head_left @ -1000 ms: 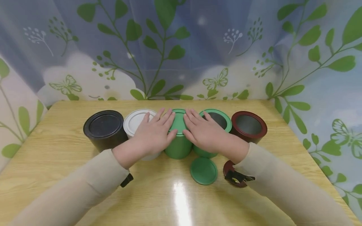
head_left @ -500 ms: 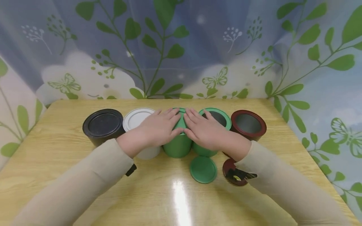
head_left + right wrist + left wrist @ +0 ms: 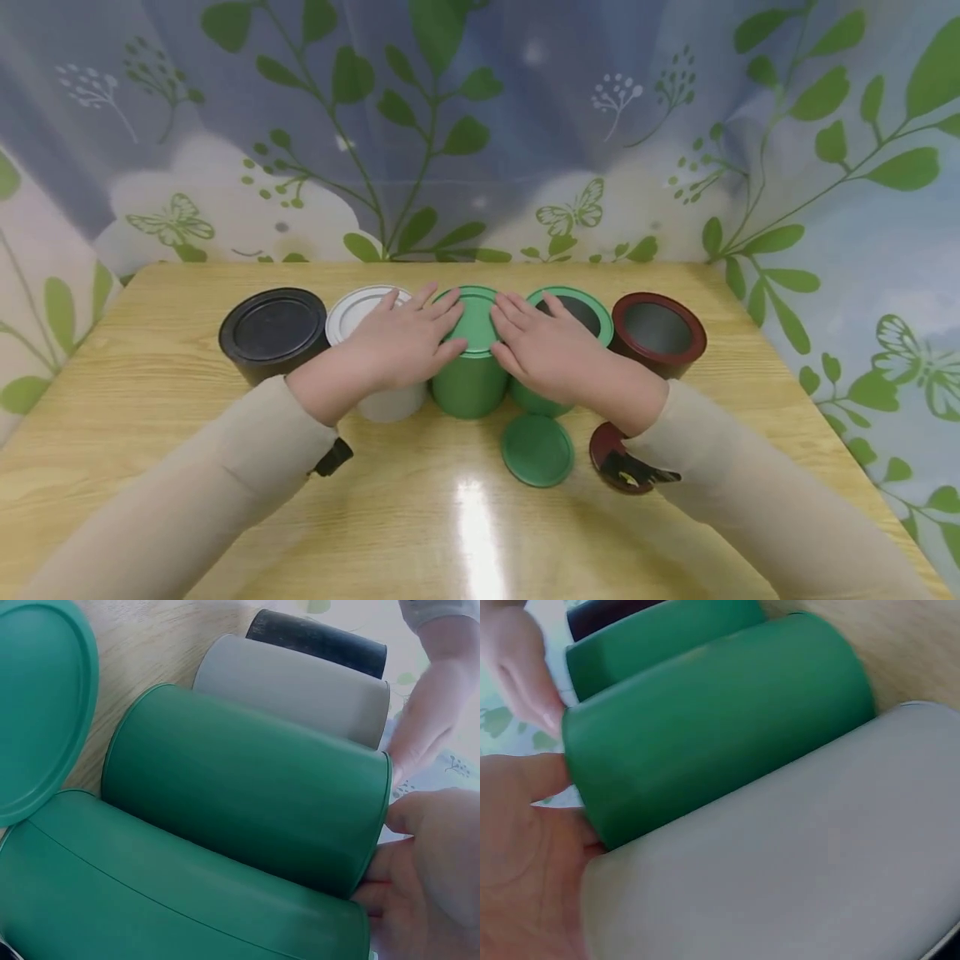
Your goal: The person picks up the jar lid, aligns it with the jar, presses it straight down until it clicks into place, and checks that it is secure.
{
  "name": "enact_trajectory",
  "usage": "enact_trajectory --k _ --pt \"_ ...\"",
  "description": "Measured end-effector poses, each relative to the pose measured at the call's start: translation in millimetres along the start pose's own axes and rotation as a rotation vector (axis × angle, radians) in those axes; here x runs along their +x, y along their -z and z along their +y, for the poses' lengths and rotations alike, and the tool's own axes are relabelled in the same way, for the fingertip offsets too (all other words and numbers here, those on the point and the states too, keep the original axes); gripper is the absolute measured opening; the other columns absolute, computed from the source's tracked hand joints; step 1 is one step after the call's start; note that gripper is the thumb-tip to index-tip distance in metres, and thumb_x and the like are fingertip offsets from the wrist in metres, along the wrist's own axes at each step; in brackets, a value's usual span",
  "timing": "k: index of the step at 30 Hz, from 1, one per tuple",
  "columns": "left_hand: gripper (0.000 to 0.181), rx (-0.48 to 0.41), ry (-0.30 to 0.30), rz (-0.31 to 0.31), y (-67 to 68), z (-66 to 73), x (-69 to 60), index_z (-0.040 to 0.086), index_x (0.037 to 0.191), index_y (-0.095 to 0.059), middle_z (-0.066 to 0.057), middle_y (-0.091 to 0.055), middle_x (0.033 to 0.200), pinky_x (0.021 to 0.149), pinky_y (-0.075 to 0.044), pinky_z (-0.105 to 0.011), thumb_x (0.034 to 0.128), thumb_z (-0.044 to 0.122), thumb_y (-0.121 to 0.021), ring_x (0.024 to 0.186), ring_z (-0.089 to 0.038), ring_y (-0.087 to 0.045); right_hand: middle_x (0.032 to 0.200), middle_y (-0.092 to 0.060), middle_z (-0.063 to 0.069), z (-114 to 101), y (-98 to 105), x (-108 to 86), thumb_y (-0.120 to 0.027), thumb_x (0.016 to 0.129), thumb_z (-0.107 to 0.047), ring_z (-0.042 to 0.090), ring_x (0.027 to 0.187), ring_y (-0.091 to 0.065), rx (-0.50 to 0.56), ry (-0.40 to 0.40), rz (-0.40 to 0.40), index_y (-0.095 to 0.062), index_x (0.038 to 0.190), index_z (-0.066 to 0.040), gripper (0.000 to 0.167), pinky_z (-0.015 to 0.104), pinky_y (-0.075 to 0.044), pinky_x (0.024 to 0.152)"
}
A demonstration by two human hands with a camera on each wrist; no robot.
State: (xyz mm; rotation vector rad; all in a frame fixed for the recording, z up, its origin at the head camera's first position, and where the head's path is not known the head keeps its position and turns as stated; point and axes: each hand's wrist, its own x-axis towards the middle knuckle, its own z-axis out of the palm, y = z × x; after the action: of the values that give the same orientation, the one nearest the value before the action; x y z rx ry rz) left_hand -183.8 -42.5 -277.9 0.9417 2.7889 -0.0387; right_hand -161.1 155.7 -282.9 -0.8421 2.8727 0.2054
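Note:
A lidded green canister (image 3: pixel 471 387) stands upright in the middle of a row. My left hand (image 3: pixel 397 337) lies over the white canister (image 3: pixel 392 406), its straight fingertips on the left edge of the green lid (image 3: pixel 477 321). From the other side, my right hand (image 3: pixel 551 346) reaches across the uncovered green canister (image 3: pixel 542 403) with straight fingers on the right edge of that lid. In the left wrist view the left thumb touches the rim of the middle green canister (image 3: pixel 720 727). The right wrist view shows the right fingertips at the same rim.
A black canister (image 3: pixel 273 329) with its lid on stands at the left end. At the right end is an uncovered dark red canister (image 3: pixel 660 329). A loose green lid (image 3: pixel 537 451) and a dark red lid (image 3: pixel 606 446), partly hidden by the right wrist strap, lie in front on the wooden table (image 3: pixel 405 533).
My left hand slid right across the middle lid, then back left, so more of the lid shows now. The right hand has barely moved. The canisters stay in place.

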Motion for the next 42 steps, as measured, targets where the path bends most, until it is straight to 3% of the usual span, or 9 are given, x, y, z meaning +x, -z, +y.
enact_trajectory --k 10,19,26,30,32,38,42 --pt "0.057 -0.028 0.011 0.074 -11.0 -1.7 -4.7 0.011 0.149 -0.021 -0.003 -0.012 0.154 0.109 -0.008 -0.057 0.1014 0.042 -0.029 0.141 -0.026 -0.004 0.152 -0.017 0.012 -1 -2 0.6 -0.027 0.103 -0.039 0.023 0.14 -0.014 0.009 -0.002 0.017 -0.025 0.147 -0.004 0.056 0.052 -0.01 0.111" --pt "0.054 -0.028 0.021 0.171 -21.0 -6.5 -7.2 0.009 0.148 -0.027 -0.004 -0.021 0.152 0.109 -0.011 -0.058 0.1015 0.036 -0.03 0.14 -0.028 -0.012 0.152 -0.017 0.012 -3 -3 0.3 -0.027 0.103 -0.038 0.023 0.14 -0.014 -0.004 0.008 0.03 -0.025 0.147 -0.004 0.056 0.052 -0.011 0.111" --pt "0.054 -0.01 0.029 0.164 -22.9 -3.3 -4.0 0.01 0.148 -0.026 -0.003 -0.021 0.153 0.108 -0.012 -0.058 0.1015 0.037 -0.029 0.14 -0.028 -0.013 0.152 -0.018 0.012 0 -5 0.2 -0.028 0.103 -0.038 0.023 0.14 -0.015 0.006 0.002 0.025 -0.027 0.146 -0.004 0.056 0.052 -0.012 0.111" --pt "0.054 0.025 -0.008 0.185 -18.0 -3.1 -0.2 0.006 0.145 -0.033 -0.009 -0.027 0.151 0.107 -0.017 -0.058 0.1007 0.037 -0.033 0.138 -0.03 -0.02 0.151 -0.024 0.013 2 2 2.6 -0.032 0.102 -0.041 0.024 0.139 -0.02 -0.008 0.004 0.015 -0.031 0.145 -0.004 0.057 0.052 -0.013 0.11" --pt "0.056 0.015 -0.048 0.177 -13.9 -4.0 2.3 0.004 0.145 -0.032 -0.011 -0.027 0.15 0.107 -0.019 -0.058 0.1006 0.038 -0.036 0.138 -0.031 -0.02 0.152 -0.021 0.011 3 6 4.0 -0.032 0.101 -0.042 0.024 0.14 -0.017 0.005 -0.001 -0.018 -0.029 0.146 -0.004 0.058 0.052 -0.012 0.111" --pt "0.066 -0.093 -0.13 0.039 -3.0 -8.8 6.6 0.005 0.149 -0.019 -0.008 -0.014 0.154 0.108 -0.017 -0.055 0.0994 0.047 -0.034 0.141 -0.026 -0.011 0.155 -0.006 0.008 2 10 6.0 -0.026 0.102 -0.042 0.021 0.141 -0.005 0.056 0.0 -0.107 -0.017 0.149 -0.007 0.059 0.051 -0.008 0.112" --pt "0.068 -0.103 -0.135 0.042 -0.8 -9.0 7.8 0.006 0.148 -0.02 -0.008 -0.017 0.154 0.108 -0.016 -0.057 0.0984 0.048 -0.036 0.14 -0.027 -0.012 0.154 -0.006 0.009 2 9 5.8 -0.026 0.102 -0.041 0.021 0.141 -0.005 0.07 0.0 -0.089 -0.018 0.148 -0.006 0.059 0.051 -0.008 0.112"
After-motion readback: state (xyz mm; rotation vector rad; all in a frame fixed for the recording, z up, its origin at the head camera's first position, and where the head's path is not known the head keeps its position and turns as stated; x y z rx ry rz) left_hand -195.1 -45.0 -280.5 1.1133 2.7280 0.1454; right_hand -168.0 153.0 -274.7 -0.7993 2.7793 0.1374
